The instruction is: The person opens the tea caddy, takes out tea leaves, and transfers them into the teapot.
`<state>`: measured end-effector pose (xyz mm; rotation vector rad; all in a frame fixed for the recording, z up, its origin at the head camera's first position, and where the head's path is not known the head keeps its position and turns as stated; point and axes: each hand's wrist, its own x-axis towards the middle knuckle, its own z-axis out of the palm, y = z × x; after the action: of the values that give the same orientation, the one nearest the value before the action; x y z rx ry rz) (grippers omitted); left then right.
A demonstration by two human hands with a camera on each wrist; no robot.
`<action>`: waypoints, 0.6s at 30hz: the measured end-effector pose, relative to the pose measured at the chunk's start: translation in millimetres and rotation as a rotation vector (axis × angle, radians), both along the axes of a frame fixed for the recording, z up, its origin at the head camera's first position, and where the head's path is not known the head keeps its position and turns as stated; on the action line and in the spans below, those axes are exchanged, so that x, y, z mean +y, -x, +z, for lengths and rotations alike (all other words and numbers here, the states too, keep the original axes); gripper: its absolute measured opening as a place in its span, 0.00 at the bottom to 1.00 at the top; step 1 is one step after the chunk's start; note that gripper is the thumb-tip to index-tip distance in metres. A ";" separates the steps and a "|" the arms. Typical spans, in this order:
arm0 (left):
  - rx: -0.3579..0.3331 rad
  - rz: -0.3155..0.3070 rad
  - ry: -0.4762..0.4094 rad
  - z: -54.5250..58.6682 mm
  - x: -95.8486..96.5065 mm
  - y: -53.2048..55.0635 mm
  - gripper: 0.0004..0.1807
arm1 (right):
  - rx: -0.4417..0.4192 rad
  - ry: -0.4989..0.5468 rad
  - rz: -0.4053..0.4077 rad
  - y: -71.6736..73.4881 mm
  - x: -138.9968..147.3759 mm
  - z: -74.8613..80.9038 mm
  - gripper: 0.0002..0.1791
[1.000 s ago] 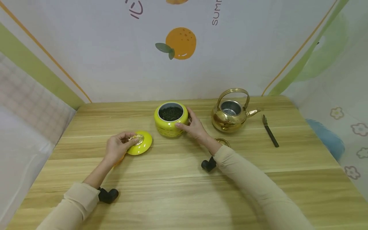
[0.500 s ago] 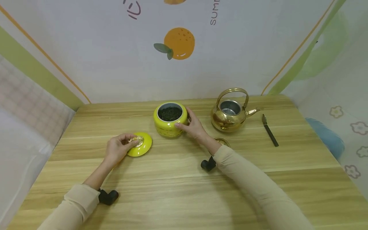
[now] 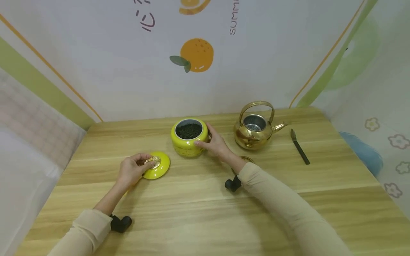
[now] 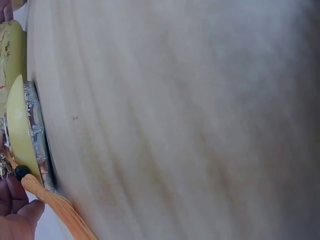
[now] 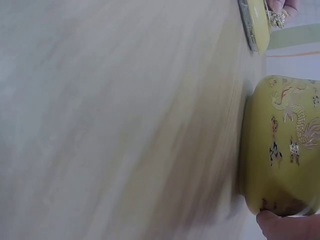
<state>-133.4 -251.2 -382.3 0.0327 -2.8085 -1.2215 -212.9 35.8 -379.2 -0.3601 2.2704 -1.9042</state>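
Observation:
My left hand (image 3: 132,169) pinches the gold knob (image 3: 153,162) of a round yellow lid (image 3: 161,170), which sits low at the wood tabletop, left of the jar. An orange tassel (image 4: 62,210) with a dark bead hangs from the knob in the left wrist view, beside the lid's patterned silver rim (image 4: 37,132). Dark loose tea leaves (image 3: 189,131) lie inside the uncovered yellow tea jar (image 3: 187,150), which stands upright. Around the jar's right side, my right hand (image 3: 217,144) holds it with thumb in front and fingers behind. A dragon design decorates the jar (image 5: 285,150) in the right wrist view.
A gold teapot (image 3: 253,138) with raised handle and a strainer (image 3: 254,124) in its uncovered mouth stands to the right, spout pointing right. Beyond it lies a dark-handled tool (image 3: 301,151). A small gold lid (image 3: 247,159) is partly hidden behind my right forearm.
The head view has tipped up slightly, so the scene sits lower in it. Both hands keep their hold on the yellow lid's knob and the jar, with hardly any movement.

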 end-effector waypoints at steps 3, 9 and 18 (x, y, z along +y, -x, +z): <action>-0.014 -0.006 -0.003 -0.2 1.3 -0.9 0.17 | 0.000 0.001 0.005 -1.4 3.6 -1.6 0.50; 0.021 -0.048 0.040 2.2 -0.7 -0.6 0.22 | 0.031 -0.020 -0.002 -6.1 15.5 -2.2 0.46; 0.056 -0.115 -0.087 22.4 13.9 12.3 0.36 | 0.141 -0.010 -0.028 -30.5 45.0 9.0 0.32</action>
<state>-145.7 -237.3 -359.9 -0.1580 -2.7417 -1.3464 -182.3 80.7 -370.2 -0.4773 2.3835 -1.9383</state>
